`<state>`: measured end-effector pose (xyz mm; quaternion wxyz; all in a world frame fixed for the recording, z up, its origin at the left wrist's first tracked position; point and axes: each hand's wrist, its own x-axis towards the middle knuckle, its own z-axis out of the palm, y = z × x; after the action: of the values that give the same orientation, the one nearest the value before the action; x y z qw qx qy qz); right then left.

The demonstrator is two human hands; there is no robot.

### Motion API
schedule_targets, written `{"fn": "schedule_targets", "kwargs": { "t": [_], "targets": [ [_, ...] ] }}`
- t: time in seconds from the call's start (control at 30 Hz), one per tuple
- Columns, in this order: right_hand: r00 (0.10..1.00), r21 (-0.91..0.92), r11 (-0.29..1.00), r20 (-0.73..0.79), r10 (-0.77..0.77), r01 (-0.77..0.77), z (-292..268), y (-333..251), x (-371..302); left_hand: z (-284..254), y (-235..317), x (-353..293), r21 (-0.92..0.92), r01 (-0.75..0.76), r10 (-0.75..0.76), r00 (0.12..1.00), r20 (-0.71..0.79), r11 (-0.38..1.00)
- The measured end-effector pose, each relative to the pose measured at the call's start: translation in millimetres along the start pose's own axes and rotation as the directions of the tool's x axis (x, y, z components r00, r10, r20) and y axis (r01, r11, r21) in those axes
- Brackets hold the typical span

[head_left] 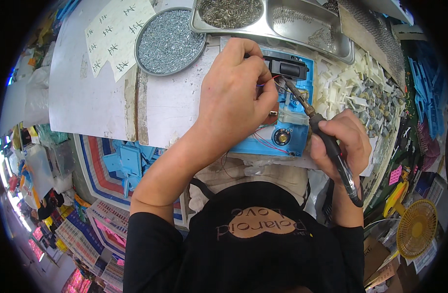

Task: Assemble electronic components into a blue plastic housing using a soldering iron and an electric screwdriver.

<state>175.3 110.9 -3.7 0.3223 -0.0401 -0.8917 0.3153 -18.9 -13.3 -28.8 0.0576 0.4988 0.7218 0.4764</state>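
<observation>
An open blue plastic casing (298,142) lies on the bench before me, with a round black speaker (281,137), a black rectangular part (288,70) and thin red wires inside. Over its left side is my left hand (238,90), closed, its fingertips pinching a thin wire (269,81) beside the black part. A soldering iron (317,119) with a dark handle sits in my right hand (348,144), fingers wrapped round it. Its tip points up and left into the casing, close to the wire; whether they touch, I cannot tell. My left hand covers much of the casing's left half.
A round dish (171,73) of small screws and a steel tray (266,30) with springs stand behind the casing. White plastic pieces (343,80) are heaped at right. Blue plastic parts (131,161) fill a container at lower left. A yellow fan (417,229) stands at lower right.
</observation>
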Motion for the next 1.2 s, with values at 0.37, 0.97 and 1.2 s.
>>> {"fn": "schedule_targets", "kwargs": {
  "t": [0.37,0.97,1.2],
  "targets": [
    [0.999,0.039,0.999,-0.002,0.033,-0.033,-10,0,-3,2,-1,-2,-0.015,0.023,-0.023,1.0,-0.015,1.0],
    [0.998,0.049,0.998,0.043,0.041,-0.043,-4,7,6,2,1,-4,0.065,0.016,-0.014,1.0,-0.025,0.998],
    [0.999,0.032,0.999,0.032,0.029,-0.03,-1,8,8,5,0,-6,0.026,0.042,-0.04,0.998,-0.055,0.999]
  ]
}}
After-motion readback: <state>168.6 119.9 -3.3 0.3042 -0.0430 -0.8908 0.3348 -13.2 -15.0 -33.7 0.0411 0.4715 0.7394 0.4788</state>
